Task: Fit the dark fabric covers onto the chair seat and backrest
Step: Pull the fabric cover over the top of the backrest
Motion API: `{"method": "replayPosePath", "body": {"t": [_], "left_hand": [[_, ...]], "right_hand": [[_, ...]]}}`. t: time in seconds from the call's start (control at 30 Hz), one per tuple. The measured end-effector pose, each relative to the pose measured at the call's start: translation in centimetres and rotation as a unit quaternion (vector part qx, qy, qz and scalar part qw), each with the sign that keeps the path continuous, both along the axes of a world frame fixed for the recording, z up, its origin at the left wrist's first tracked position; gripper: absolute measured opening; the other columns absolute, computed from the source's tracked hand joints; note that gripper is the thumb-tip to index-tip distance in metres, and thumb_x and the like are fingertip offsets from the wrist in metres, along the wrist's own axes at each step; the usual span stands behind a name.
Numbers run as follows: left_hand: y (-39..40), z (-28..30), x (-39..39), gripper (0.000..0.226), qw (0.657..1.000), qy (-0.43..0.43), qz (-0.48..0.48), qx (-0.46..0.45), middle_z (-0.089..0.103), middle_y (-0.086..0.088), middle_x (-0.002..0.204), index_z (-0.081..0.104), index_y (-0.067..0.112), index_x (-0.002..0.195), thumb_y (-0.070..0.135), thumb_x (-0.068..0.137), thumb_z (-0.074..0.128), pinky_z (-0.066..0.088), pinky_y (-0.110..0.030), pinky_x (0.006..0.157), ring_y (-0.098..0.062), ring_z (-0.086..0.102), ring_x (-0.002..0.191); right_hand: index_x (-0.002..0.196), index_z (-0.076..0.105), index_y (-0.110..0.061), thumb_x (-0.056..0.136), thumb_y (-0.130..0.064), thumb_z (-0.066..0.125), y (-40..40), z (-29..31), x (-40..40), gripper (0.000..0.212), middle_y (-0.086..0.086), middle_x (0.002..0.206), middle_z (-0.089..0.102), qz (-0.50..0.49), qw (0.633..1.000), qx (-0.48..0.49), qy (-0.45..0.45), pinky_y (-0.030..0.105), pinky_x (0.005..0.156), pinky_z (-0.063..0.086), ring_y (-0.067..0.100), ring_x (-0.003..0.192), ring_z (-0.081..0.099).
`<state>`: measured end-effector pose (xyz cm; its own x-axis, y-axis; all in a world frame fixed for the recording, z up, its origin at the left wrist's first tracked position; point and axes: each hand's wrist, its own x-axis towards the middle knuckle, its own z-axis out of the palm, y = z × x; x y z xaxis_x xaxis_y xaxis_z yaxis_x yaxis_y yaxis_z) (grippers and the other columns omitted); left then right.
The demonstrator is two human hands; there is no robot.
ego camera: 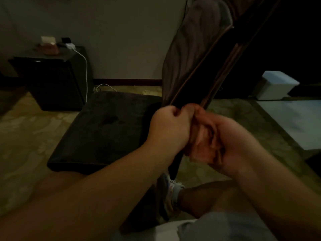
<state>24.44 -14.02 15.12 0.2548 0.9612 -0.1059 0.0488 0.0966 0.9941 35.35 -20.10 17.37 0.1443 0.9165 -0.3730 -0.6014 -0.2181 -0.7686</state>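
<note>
A dimly lit domestic room is indicated. A patterned carpet [26, 136] is laid over the floor, bounded by a plain wall [121, 40] with a dark skirting board [128, 82]. A dark cabinet [52, 80] is set against the wall, with small items and a white charger cable [85, 66] on it. A pale storage box [276, 87] is placed at the right.

A dark brown-grey cover [192, 54] is seen on the backrest, edged with lighter brown piping. The seat [104, 129] is shown in near-black fabric. A mottled olive-and-tan pattern is carried by the floor [29, 136]. A white cable [85, 66] is seen against a black cabinet [52, 82]. A pale blue-white box [276, 86] is visible.
</note>
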Motion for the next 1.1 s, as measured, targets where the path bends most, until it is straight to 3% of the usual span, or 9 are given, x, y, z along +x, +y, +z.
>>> {"method": "replayPosePath", "body": {"t": [0.1, 0.2, 0.33, 0.5, 0.67, 0.8, 0.97, 1.03, 1.1], "left_hand": [[-0.6, 0.3, 0.2, 0.042, 0.996, -0.05, 0.01, -0.07, 0.078, -0.021, 0.092, 0.074, 0.0, 0.094, 0.042, 0.1, 0.07, 0.063, -0.053, 0.08, -0.041, 0.076, 0.091], [-1.4, -0.9, -0.2, 0.043, 0.994, -0.023, 0.022, -0.101, 0.078, -0.021, 0.088, 0.074, 0.0, 0.089, 0.042, 0.099, 0.071, 0.062, -0.054, 0.079, -0.042, 0.076, 0.09], [-0.5, 2.5, 0.0, 0.042, 0.999, -0.025, 0.017, -0.024, 0.077, -0.018, 0.082, 0.073, 0.001, 0.081, 0.039, 0.099, 0.07, 0.062, -0.048, 0.075, -0.037, 0.076, 0.081], [0.1, 6.2, 0.8, 0.041, 0.998, -0.062, 0.013, -0.003, 0.078, -0.021, 0.09, 0.074, 0.002, 0.082, 0.038, 0.1, 0.071, 0.064, -0.052, 0.081, -0.034, 0.077, 0.085], [-0.6, 5.0, 0.1, 0.041, 1.0, -0.011, 0.0, 0.009, 0.078, -0.017, 0.083, 0.075, 0.002, 0.082, 0.037, 0.102, 0.068, 0.063, -0.045, 0.076, -0.035, 0.076, 0.081], [0.9, 10.7, 0.8, 0.037, 0.993, -0.044, -0.007, 0.11, 0.079, -0.014, 0.084, 0.075, 0.006, 0.081, 0.036, 0.101, 0.07, 0.066, -0.047, 0.079, -0.032, 0.078, 0.081], [-0.1, 9.7, 0.7, 0.041, 0.995, -0.001, -0.008, 0.096, 0.079, -0.016, 0.086, 0.075, 0.003, 0.084, 0.039, 0.102, 0.067, 0.064, -0.052, 0.084, -0.034, 0.077, 0.085], [-1.0, 8.1, 0.0, 0.044, 0.996, 0.02, -0.022, 0.081, 0.079, -0.016, 0.09, 0.077, 0.004, 0.091, 0.046, 0.101, 0.065, 0.063, -0.057, 0.086, -0.036, 0.077, 0.09], [-0.9, 8.4, -0.2, 0.054, 0.993, 0.038, -0.021, 0.111, 0.079, -0.017, 0.088, 0.076, 0.005, 0.09, 0.057, 0.091, 0.063, 0.062, -0.057, 0.085, -0.037, 0.076, 0.088]], "right_hand": [[0.097, 0.081, -0.011, 0.101, -0.027, 0.058, 0.0, 0.1, -0.5, 0.028, 0.012, 0.088, 0.078, -0.008, 1.0, 0.014, -0.014, 0.037, 0.065, 0.065, 0.022, 0.075, 0.077], [0.126, 0.073, -0.015, 0.106, -0.031, 0.056, -0.2, -1.3, -1.5, 0.03, 0.012, 0.107, 0.078, -0.013, 0.998, -0.037, -0.049, 0.044, 0.083, 0.064, 0.025, 0.093, 0.077], [0.121, 0.071, -0.008, 0.105, -0.036, 0.054, 0.0, 2.2, -1.1, 0.036, 0.017, 0.113, 0.061, 0.004, 0.997, -0.022, -0.071, 0.048, 0.105, 0.045, 0.033, 0.109, 0.058], [0.102, 0.077, -0.011, 0.107, -0.033, 0.053, 0.0, 5.7, -0.3, 0.032, 0.009, 0.088, 0.075, 0.002, 0.997, 0.046, -0.056, 0.043, 0.079, 0.064, 0.023, 0.081, 0.074], [0.128, 0.075, -0.014, 0.101, -0.032, 0.06, -0.3, 5.4, -1.3, 0.035, 0.013, 0.121, 0.074, 0.004, 0.996, 0.005, -0.091, 0.057, 0.108, 0.048, 0.031, 0.113, 0.068], [0.085, 0.083, -0.014, 0.104, -0.038, 0.052, 0.2, 10.0, 0.2, 0.043, 0.008, 0.086, 0.076, 0.0, 0.99, 0.077, -0.114, 0.047, 0.088, 0.058, 0.022, 0.079, 0.074], [0.132, 0.073, -0.026, 0.102, -0.046, 0.06, -0.5, 8.8, -0.8, 0.038, 0.005, 0.102, 0.077, -0.032, 0.994, 0.058, -0.085, 0.053, 0.083, 0.065, 0.024, 0.094, 0.076], [0.117, 0.077, -0.032, 0.103, -0.044, 0.06, -0.8, 7.5, -1.4, 0.025, 0.0, 0.087, 0.076, -0.015, 0.995, 0.031, -0.089, 0.036, 0.054, 0.061, 0.017, 0.067, 0.073], [0.098, 0.075, -0.03, 0.106, -0.037, 0.054, -0.7, 7.8, -1.2, 0.023, 0.002, 0.085, 0.072, -0.003, 0.993, 0.033, -0.114, 0.031, 0.05, 0.057, 0.017, 0.063, 0.068]]}}
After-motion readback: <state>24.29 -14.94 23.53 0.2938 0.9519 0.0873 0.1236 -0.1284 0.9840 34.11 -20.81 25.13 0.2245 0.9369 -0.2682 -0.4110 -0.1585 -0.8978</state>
